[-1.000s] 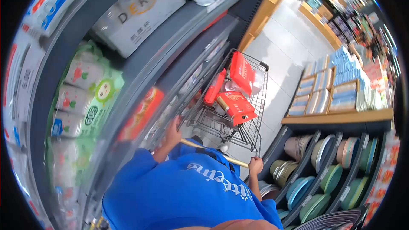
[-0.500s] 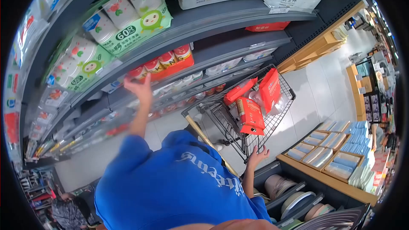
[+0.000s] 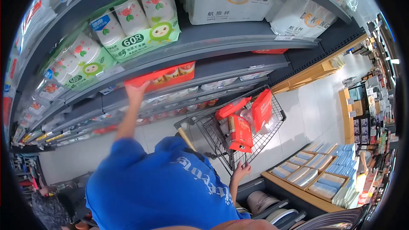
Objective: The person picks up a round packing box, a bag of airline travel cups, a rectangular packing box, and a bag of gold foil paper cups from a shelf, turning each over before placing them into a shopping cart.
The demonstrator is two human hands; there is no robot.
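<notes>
My left hand (image 3: 136, 88) reaches to the lower shelf and grips the left end of a red pack of paper cups (image 3: 172, 75); motion blurs the fingers, and part of that end is hidden behind them. The shelf edge above hangs close over the pack. My right hand (image 3: 242, 171) is low beside the near corner of a wire shopping cart (image 3: 260, 155), its fingers loosely apart and nothing in them. Inside the cart lie red packs, among them an upright red bag (image 3: 262, 110) and a red box-like pack (image 3: 240, 133), with clear plastic-wrapped items.
Green 60-count cup packs (image 3: 135, 30) and white DEKANG cup packs (image 3: 232, 2) fill the upper shelf. A wooden display (image 3: 298, 187) of blue and white packets stands right of the cart, with bowls (image 3: 260, 202) on a rack nearer me. Another person (image 3: 51, 206) is at lower left.
My left hand has closed on the red pack's left end, and the pack has tilted, showing more red. My right hand's fingers are less spread. The whole view has shifted.
</notes>
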